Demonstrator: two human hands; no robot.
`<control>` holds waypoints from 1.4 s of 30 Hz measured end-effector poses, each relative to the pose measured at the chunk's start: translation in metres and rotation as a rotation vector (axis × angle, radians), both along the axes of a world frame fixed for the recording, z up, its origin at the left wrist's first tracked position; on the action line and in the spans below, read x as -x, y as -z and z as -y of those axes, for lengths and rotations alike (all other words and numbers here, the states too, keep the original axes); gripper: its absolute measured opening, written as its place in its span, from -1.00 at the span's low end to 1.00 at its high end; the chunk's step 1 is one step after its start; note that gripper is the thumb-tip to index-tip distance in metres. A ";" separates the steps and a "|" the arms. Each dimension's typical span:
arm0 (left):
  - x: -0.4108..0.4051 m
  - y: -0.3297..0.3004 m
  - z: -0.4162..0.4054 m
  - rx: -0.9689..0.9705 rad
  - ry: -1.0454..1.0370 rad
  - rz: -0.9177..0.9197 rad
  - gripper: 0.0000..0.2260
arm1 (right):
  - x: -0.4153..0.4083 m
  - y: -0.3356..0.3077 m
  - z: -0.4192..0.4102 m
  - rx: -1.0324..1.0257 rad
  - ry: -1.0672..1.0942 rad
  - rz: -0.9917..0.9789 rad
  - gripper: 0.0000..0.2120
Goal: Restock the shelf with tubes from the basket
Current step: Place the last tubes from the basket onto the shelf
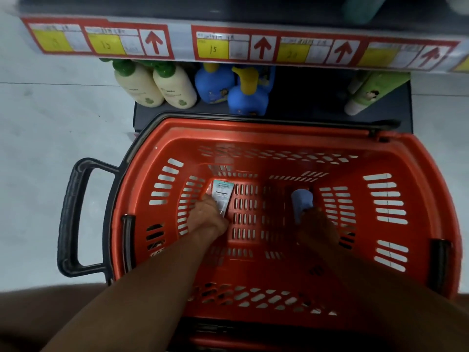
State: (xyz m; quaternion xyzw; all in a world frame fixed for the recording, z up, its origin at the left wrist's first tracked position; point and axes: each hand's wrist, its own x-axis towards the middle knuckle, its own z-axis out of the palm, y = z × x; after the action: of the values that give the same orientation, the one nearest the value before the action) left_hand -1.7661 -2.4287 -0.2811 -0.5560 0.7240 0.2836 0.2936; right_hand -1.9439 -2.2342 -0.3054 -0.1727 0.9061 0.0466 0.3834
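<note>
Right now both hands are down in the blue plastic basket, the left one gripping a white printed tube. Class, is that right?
One slip: the head view shows the slotted plastic basket is red, not blue. Left hand grips the white printed tube.

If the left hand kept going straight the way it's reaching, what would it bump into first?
Probably the far wall of the red basket. The left hand, gripping a white tube, points up the picture toward that slotted wall, with only the bare basket floor between. Depth is hard to judge from above.

White tube (222,196) and blue tube (301,199) inside red basket (279,128).
</note>
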 end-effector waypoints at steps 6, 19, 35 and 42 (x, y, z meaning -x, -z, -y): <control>0.009 -0.044 0.001 0.021 -0.052 -0.111 -0.19 | -0.002 -0.042 0.014 0.165 0.186 0.101 -0.35; 0.010 -0.164 -0.004 0.231 -0.067 -0.380 -0.38 | -0.004 -0.179 0.011 0.442 0.114 -0.273 -0.44; 0.021 -0.305 -0.039 0.434 0.022 -0.662 -0.42 | -0.001 -0.318 -0.014 0.702 0.125 -0.503 -0.54; 0.044 -0.361 -0.058 0.502 0.073 -0.765 -0.45 | 0.015 -0.375 -0.029 0.751 0.150 -0.606 -0.49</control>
State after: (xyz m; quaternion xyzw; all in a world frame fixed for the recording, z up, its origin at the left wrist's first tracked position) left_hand -1.8103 -2.3704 0.0803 -0.4397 0.8457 0.2736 -0.1289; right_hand -1.9590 -2.2048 0.0699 -0.2120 0.9411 -0.2630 0.0160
